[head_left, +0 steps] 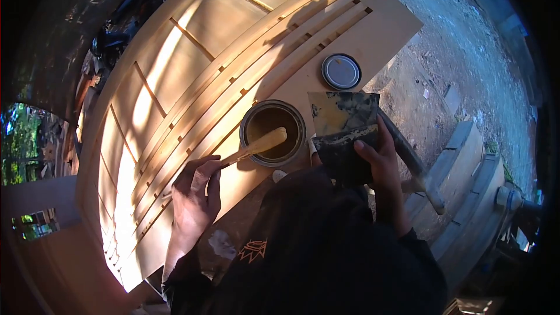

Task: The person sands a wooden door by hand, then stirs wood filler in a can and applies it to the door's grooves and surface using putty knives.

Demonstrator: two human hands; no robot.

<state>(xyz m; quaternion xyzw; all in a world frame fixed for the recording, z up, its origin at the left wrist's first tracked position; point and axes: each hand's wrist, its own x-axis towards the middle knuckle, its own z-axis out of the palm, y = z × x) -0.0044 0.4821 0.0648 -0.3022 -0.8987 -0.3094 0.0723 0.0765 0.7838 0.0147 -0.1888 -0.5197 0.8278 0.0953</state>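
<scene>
top point(338, 251): dark, probably black in this shade | sleeves point(421, 256): dark | emblem point(253, 251): orange, jagged

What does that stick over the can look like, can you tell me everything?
The stick looks wooden, with a narrow handle and a wider, rounded end that is pale yellowish, perhaps coated. The left hand holds its narrow part. It slants, its wide end pointing up and right in the picture, over the open can. Whether it touches the rim, I can't tell.

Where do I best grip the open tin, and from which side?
Take the open tin by its outer wall, probably from the picture's upper left: it stands mouth-up, the stick crosses its lower-left rim, and the flat dark tool crowds its right.
</scene>
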